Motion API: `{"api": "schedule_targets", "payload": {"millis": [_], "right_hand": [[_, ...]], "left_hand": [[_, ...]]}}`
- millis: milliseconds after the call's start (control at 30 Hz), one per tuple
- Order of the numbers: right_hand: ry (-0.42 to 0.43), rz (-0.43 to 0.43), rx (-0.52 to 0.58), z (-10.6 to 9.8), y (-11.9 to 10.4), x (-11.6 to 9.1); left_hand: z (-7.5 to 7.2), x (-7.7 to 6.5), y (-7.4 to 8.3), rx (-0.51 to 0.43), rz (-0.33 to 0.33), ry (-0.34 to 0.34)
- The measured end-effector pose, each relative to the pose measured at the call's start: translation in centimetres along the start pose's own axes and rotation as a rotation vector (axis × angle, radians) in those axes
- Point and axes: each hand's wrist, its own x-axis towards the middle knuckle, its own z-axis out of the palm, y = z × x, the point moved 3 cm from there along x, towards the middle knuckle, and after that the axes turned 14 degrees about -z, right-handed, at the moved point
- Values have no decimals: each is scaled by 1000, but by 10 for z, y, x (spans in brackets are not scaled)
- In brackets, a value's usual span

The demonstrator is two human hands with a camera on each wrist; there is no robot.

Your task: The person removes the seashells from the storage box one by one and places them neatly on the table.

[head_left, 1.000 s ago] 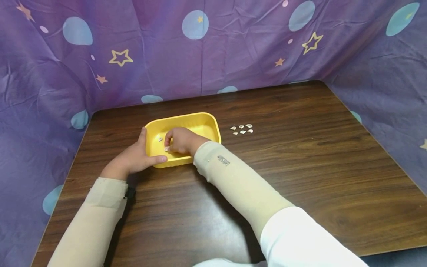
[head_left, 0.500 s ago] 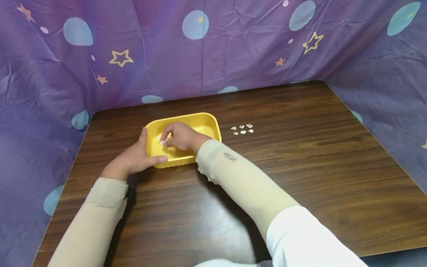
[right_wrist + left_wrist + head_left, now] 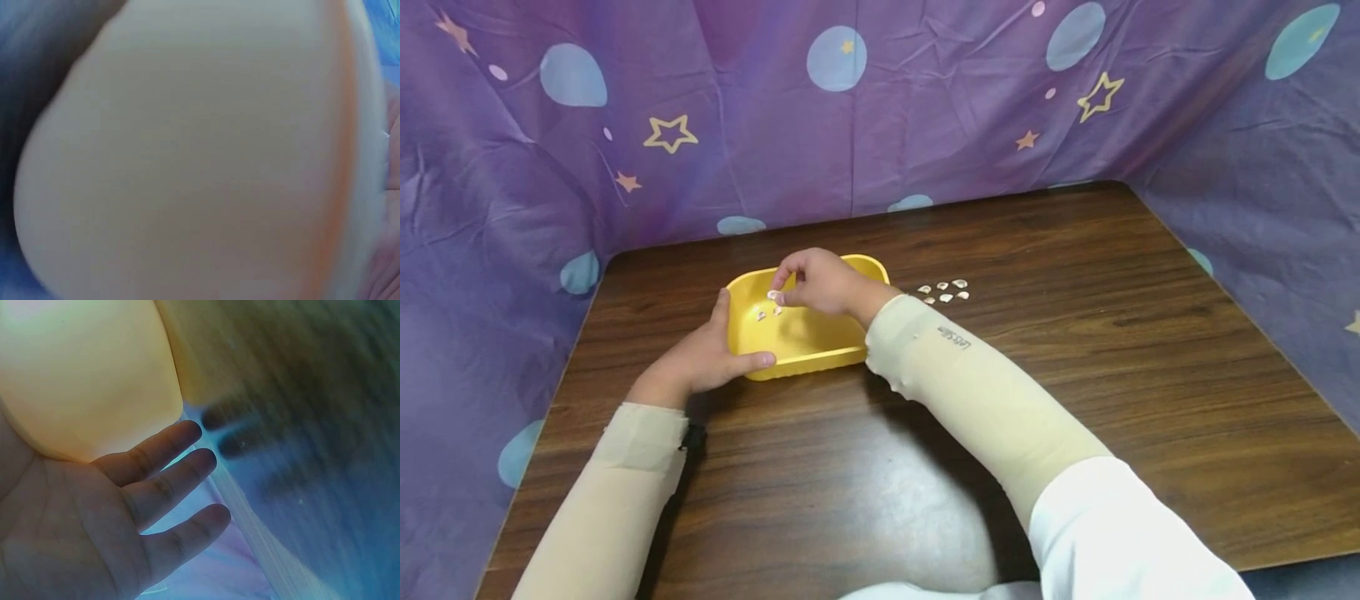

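Observation:
In the head view, my right hand is over the yellow tray, pinching a small pale seashell between thumb and fingertips. Below that lie two more shells on the tray's floor, a left shell and a right shell. My left hand rests at the tray's left end, thumb along the near rim. Its straight, slightly spread fingers show beside the tray wall in the left wrist view. A blurred tray wall fills most of the right wrist view, with part of my hand at the right edge.
Several small shells lie in two short rows on the brown wooden table, right of the tray. A purple curtain with stars and blue blobs hangs behind the table and along its sides.
My right hand has moved away from me and slightly right, towards the tray's far side, with a shell in its fingertips. A second shell now shows on the tray floor. My left hand stays put.

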Motion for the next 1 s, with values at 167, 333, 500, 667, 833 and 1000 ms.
{"api": "schedule_targets", "payload": {"millis": [167, 333, 500, 667, 833, 1000], "right_hand": [[28, -21, -1, -21, 0, -10], [49, -29, 10, -43, -2, -23], [77, -32, 15, -64, 3, -39], [104, -11, -6, -86, 12, -59], [127, 29, -46, -105, 25, -78], [118, 72, -126, -118, 42, -96]], "left_hand": [[2, 1, 1, -21, 5, 1], [1, 1, 3, -28, -5, 3], [2, 1, 2, -32, -14, 5], [2, 1, 1, -42, -10, 8], [2, 0, 0, -55, -5, 2], [2, -1, 2, -62, 1, 5]]}}
